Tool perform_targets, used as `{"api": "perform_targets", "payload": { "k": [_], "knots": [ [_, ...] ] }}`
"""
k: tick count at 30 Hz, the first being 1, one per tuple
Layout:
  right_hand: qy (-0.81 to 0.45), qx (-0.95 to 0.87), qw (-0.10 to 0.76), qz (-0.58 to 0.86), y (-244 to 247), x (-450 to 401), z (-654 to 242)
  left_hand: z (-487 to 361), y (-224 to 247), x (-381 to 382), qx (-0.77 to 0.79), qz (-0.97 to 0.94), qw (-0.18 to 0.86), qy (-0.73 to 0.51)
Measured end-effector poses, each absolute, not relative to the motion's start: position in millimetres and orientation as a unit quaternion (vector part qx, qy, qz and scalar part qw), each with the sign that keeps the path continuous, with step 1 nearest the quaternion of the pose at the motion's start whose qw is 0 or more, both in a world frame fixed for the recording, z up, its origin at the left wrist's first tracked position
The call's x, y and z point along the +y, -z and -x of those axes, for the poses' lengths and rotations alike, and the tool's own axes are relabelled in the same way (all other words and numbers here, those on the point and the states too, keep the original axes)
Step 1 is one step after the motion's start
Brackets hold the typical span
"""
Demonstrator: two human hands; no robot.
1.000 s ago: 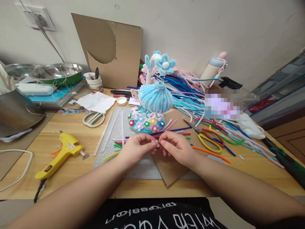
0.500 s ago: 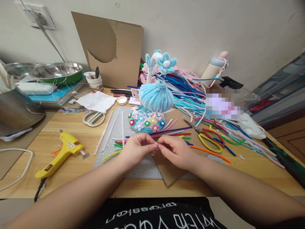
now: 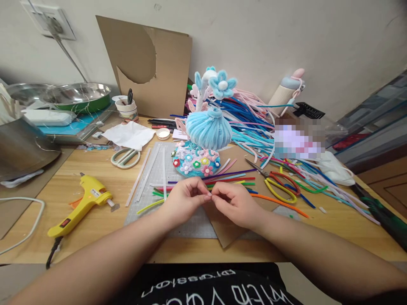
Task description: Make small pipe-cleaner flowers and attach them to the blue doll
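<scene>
My left hand [image 3: 186,199] and my right hand [image 3: 235,203] meet fingertip to fingertip above the grey cutting mat [image 3: 190,231]. Both are closed in a pinch; whatever lies between the fingertips is too small to make out. Just beyond them stands a fuzzy pipe-cleaner lamp with a pale blue pleated shade [image 3: 209,128], a white curved stem topped by a blue flower [image 3: 222,84], and a round base [image 3: 192,167] covered in small coloured flowers. Several coloured pipe cleaners [image 3: 229,173] lie behind and partly under my hands.
A yellow hot glue gun [image 3: 83,203] rests at left, near green-handled scissors [image 3: 126,158] and clear glue sticks [image 3: 149,173]. Yellow-and-orange-handled scissors [image 3: 280,190] lie right, on cardboard [image 3: 224,235]. Bundles of pipe cleaners [image 3: 251,123], a bottle [image 3: 282,95] and a paper cup [image 3: 126,109] stand behind.
My pinched fingertips have shifted very slightly to the right and down. A small green bit now shows on the mat beside my right wrist. Everything else stays in place.
</scene>
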State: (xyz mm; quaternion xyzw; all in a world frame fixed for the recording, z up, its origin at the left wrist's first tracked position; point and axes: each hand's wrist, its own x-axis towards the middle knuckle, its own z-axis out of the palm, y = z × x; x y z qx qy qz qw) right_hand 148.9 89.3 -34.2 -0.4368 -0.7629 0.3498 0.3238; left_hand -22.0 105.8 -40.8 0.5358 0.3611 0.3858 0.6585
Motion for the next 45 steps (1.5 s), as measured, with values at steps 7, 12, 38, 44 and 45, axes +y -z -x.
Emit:
{"api": "perform_targets", "payload": {
  "k": [7,12,38,44,45],
  "knots": [
    [-0.555,-0.614,0.307,0.470,30.8,91.8,-143.2,19.7,36.9,101.1,0.321,-0.522,0.685,-0.395],
    [-0.491,-0.672,0.359,0.422,31.9,90.4,-148.7,21.4,35.8,103.1,0.318,-0.392,0.775,-0.380],
    [-0.528,-0.655,0.374,0.389,39.0,92.1,-148.4,21.4,38.0,103.9,0.299,-0.329,0.796,-0.411],
    [-0.529,-0.646,0.362,0.416,40.7,94.4,-147.5,22.4,34.7,104.0,0.302,-0.335,0.810,-0.375],
    [-0.531,-0.645,0.357,0.418,40.6,94.5,-147.7,22.2,34.4,104.2,0.308,-0.340,0.806,-0.374]
  ]
}}
